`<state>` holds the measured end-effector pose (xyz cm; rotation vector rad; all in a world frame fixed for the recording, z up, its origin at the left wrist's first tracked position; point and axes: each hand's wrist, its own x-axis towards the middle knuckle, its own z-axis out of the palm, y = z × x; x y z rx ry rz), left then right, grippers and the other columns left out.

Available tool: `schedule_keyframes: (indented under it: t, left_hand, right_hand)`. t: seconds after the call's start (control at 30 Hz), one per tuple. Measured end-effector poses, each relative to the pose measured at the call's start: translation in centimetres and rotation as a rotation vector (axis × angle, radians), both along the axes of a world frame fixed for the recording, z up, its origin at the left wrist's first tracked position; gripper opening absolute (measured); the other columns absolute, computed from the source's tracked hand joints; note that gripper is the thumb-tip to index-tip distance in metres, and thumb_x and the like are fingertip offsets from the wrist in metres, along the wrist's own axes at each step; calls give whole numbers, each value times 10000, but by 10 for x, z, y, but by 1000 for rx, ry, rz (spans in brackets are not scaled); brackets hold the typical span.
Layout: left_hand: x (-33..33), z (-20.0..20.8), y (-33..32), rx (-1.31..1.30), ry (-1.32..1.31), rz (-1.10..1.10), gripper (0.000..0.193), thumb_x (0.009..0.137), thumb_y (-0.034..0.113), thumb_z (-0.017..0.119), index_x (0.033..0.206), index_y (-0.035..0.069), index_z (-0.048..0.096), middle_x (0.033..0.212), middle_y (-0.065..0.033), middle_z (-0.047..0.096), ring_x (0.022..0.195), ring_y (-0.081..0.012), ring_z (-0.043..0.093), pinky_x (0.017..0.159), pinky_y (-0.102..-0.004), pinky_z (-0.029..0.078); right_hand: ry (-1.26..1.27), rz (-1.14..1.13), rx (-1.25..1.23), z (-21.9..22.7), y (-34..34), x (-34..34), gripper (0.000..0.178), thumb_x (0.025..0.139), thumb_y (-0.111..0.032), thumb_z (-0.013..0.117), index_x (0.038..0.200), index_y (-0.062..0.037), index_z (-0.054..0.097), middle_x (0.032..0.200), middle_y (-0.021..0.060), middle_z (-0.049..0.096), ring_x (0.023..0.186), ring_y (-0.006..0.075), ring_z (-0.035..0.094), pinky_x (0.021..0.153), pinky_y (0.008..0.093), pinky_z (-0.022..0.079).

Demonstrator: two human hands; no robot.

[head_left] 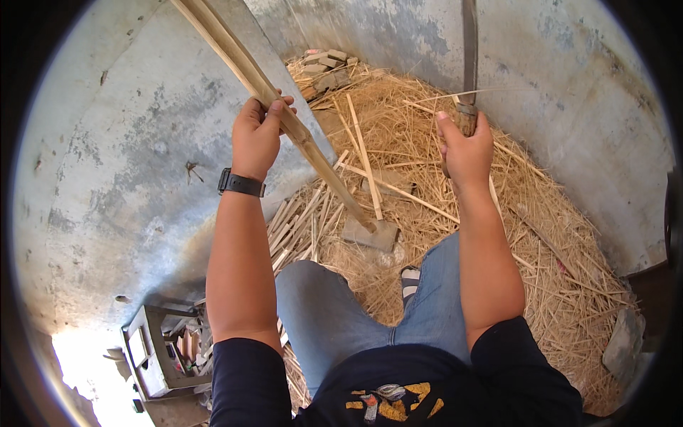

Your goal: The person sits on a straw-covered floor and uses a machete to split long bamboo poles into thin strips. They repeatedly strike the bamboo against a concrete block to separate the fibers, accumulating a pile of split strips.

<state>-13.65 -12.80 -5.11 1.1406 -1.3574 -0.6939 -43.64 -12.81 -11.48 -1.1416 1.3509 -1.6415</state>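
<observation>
My left hand [256,142], a dark watch [242,183] on its wrist, is closed around a long split bamboo pole [319,158]. The pole slants from the upper left down to a flat grey block [384,237] on the ground, where its lower end appears to rest. In my right hand [471,158] is the handle of a long-bladed knife [469,57], its narrow dark blade pointing away from me. A thin pale strip crosses near the base of the blade. Blade and pole are well apart.
Shavings and slivers [555,285] cover the ground. Split strips [302,220] lie left of my knees. Bricks [326,65] are piled at the far wall [405,35]. A box-like frame [153,352] holding scraps stands lower left; a stone [624,345] lies at the right.
</observation>
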Motion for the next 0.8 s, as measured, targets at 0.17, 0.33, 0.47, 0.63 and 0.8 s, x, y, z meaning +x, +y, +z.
schedule_keyframes:
  t: [0.17,0.33,0.47,0.63,0.8]
  left_hand:
    - [16,-12,7,71,-16,-17,293,1009,170,520,1256,13,520,1151,-102,661,1055,-214,652,876,-362,546]
    - [18,-5,15,127,-41,-122,290,1006,186,530,1256,41,526,1160,-95,656,1086,-225,644,923,-379,522]
    - [14,-2,12,115,-70,-195,284,1005,186,532,1250,44,532,1163,-92,651,1086,-229,644,928,-383,518]
    - [8,-6,11,112,-83,-188,280,1005,182,530,1248,44,538,1172,-101,644,1085,-233,645,915,-379,518]
    - [9,4,14,135,13,-190,311,990,265,563,1207,43,543,1136,-112,651,1096,-241,644,887,-358,516]
  right_hand:
    - [-179,-174,139,-42,-18,-38,272,888,-209,697,1019,-43,525,786,44,555,530,91,491,469,257,435]
    - [-426,-407,120,-62,-25,-92,245,902,-162,669,1034,-46,498,767,37,517,552,86,477,484,243,428]
    - [-527,-458,0,-60,-17,-115,186,904,-119,646,976,-46,491,759,37,502,570,105,475,504,264,429]
    - [-457,-356,-105,-32,10,-115,176,900,-118,648,932,-66,483,737,25,468,573,110,456,509,271,403]
    - [-387,-278,-167,-6,28,-108,197,886,-128,674,962,-63,505,734,14,477,577,105,461,500,254,397]
